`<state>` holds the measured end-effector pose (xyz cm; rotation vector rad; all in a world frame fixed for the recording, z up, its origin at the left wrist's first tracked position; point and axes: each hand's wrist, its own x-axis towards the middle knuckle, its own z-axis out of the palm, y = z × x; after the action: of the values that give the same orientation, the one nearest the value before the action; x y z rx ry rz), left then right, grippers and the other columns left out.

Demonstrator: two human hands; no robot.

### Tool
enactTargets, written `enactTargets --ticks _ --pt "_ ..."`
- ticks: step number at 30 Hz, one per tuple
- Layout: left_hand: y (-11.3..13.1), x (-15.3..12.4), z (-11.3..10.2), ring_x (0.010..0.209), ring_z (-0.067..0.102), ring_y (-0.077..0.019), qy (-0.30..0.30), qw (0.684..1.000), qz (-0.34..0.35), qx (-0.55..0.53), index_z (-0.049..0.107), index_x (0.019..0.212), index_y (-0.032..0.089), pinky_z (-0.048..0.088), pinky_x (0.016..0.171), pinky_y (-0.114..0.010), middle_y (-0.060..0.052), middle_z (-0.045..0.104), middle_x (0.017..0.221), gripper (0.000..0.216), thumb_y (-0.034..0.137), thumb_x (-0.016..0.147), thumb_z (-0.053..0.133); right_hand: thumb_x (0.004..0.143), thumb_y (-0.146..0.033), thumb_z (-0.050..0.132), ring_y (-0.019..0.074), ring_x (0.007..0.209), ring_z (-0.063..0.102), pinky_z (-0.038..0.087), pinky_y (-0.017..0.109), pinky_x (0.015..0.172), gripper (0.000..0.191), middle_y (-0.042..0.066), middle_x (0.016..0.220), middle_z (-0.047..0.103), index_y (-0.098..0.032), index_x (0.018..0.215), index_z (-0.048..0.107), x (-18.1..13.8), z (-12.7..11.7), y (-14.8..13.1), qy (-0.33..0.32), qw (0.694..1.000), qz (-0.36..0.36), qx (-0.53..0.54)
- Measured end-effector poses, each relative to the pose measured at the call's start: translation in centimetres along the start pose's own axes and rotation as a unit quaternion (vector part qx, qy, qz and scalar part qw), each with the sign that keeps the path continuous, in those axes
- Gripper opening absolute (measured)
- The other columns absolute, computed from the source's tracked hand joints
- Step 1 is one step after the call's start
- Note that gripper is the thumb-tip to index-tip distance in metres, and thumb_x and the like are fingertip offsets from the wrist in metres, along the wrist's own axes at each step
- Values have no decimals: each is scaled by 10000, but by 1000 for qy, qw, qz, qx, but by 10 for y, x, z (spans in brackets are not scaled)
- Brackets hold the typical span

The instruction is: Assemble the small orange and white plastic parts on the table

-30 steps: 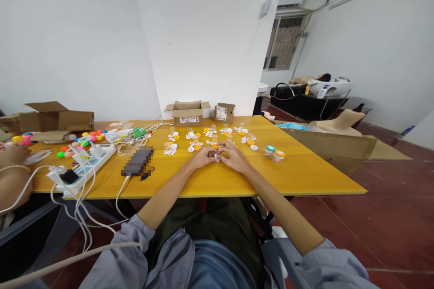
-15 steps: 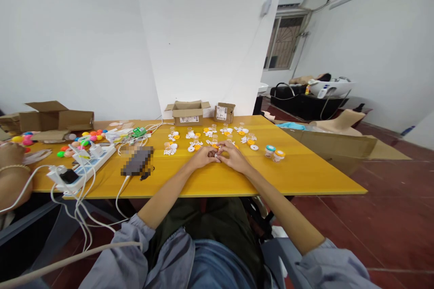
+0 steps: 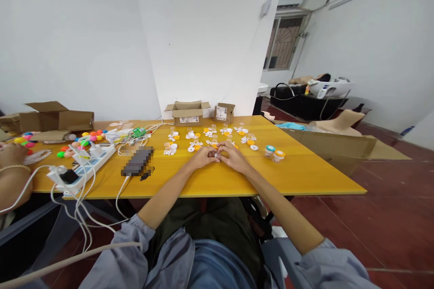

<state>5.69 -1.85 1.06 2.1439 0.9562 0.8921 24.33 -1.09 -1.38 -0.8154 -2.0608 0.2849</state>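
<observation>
Left hand (image 3: 203, 156): pinching white part (image 3: 216, 155) — left of lidded jars (image 3: 278, 156)
Right hand (image 3: 233, 158): pinching it too — nearer those jars

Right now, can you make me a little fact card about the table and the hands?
Left hand: fingers on a small white piece
Right hand: fingers on the same piece
Beyond the hands: clusters of white and orange parts, with clear cups
Right side: two lidded jars, teal-topped jar and orange-topped jar
Back edge: two cardboard boxes
Left side: white power strip, plugs in it

Fingers (image 3: 226, 146) mostly hide a small white piece (image 3: 216, 156), shape unclear
</observation>
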Motion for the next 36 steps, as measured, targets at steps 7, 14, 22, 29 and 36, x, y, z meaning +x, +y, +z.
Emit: enactTargets --ticks 7,14,22,29,36 --pt "-1 0 0 594 434 -117 -5 1000 -15 3 634 734 170 372 599 -248 60 465 579 339 490 739 746 842 -224 643 229 1017 640 503 414 925 80 60 1068 668 -259 782 684 -1 0 1 -11 999 -24 -25" --pt "0 0 0 605 440 -115 -3 1000 -10 -12 630 716 165 372 609 -246 56 476 589 308 447 734 751 831 -263 650 230 1033 638 497 415 941 90 56 1088 658 -252 742 658 -1 1 0 3 1000 0 5" --pt "-6 1 3 633 481 -121 14 999 -42 -30 706 820 155 400 632 -249 42 563 649 195 283 685 763 818 -310 630 245 1011 639 493 431 946 127 62 1014 681 -250 706 638 3 -1 18 114 991 71 17" --pt "-9 2 5 662 512 -127 23 997 -55 -49 723 850 156 423 671 -262 21 619 706 200 232 669 762 730 -271 662 272 921 629 520 424 846 118 90 901 689 -247 618 631 -7 4 49 213 960 162 -87" --pt "-11 2 4 691 538 -139 20 997 -53 -45 732 877 159 443 690 -270 12 637 720 216 248 683 766 696 -238 655 261 981 621 490 361 878 98 75 959 705 -226 598 661 -4 0 36 165 940 261 -147"
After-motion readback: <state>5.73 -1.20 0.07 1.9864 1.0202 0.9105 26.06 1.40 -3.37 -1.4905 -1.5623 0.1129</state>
